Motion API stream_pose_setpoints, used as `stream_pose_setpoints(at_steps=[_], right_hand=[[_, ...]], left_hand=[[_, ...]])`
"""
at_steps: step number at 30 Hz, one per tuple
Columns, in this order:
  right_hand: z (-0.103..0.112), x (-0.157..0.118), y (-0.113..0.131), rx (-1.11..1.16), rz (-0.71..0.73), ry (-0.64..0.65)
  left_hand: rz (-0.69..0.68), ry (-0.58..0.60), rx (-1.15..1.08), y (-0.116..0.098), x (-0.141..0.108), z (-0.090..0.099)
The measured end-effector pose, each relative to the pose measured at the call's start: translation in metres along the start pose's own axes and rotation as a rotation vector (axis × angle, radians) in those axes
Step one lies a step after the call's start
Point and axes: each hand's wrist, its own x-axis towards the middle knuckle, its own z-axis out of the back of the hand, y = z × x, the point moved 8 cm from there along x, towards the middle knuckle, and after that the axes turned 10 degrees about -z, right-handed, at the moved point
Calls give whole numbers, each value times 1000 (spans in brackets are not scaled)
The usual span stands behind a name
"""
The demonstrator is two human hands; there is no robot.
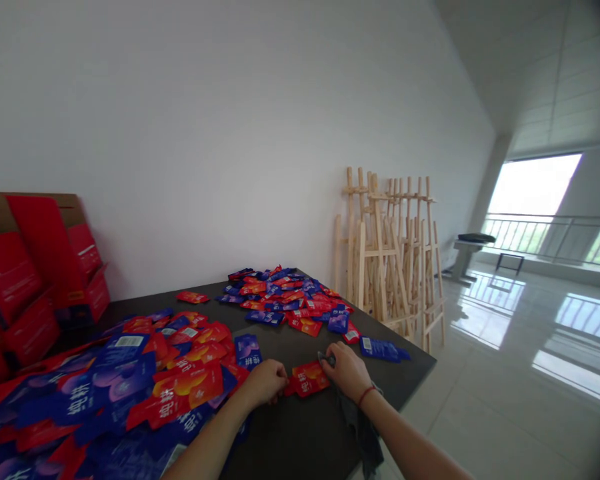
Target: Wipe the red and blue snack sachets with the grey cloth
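A red pouch [310, 379] with orange fruit printed on it lies flat on the dark table [300, 440] between my hands. My left hand [269, 381] has its fingers closed at the pouch's narrow left end. In my right hand [349, 370] is a grey cloth [357, 420], bunched under the fingers at the pouch's right edge and hanging down past the wrist. Close to my left forearm spreads a big heap of red and blue pouches [180, 380]. Beyond my right hand lies a single blue pouch [380, 349].
A second pile of red and blue pouches [285, 297] lies at the table's far end. Red boxes [30, 287] stand at the back left against the wall. Several wooden easels [380, 253] lean together past the table's right edge, on a shiny tiled floor [490, 400].
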Motion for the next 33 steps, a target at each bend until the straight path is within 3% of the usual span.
stream_pose_setpoints(at_steps=[8, 12, 15, 18, 21, 27, 30, 33], right_hand=[[8, -4, 7, 17, 72, 47], [13, -22, 42, 7, 194, 106], [6, -43, 78, -12, 305, 158], [-3, -53, 95, -36, 336, 181], [-5, -49, 84, -50, 294, 169], [5, -30, 29, -75, 170, 146], [9, -20, 2, -88, 101, 141], [15, -7, -24, -95, 35, 130]], left_hand=[[11, -25, 3, 2, -2, -1], [1, -43, 15, 4, 0, -2], [-16, -46, 19, 6, 1, -3], [-26, -43, 17, 6, 1, -3], [-30, -41, 22, 6, 0, -2], [-33, -41, 49, 3, -3, -3], [-62, -63, 93, -10, -9, 3], [-133, -165, 159, -33, -23, 18]])
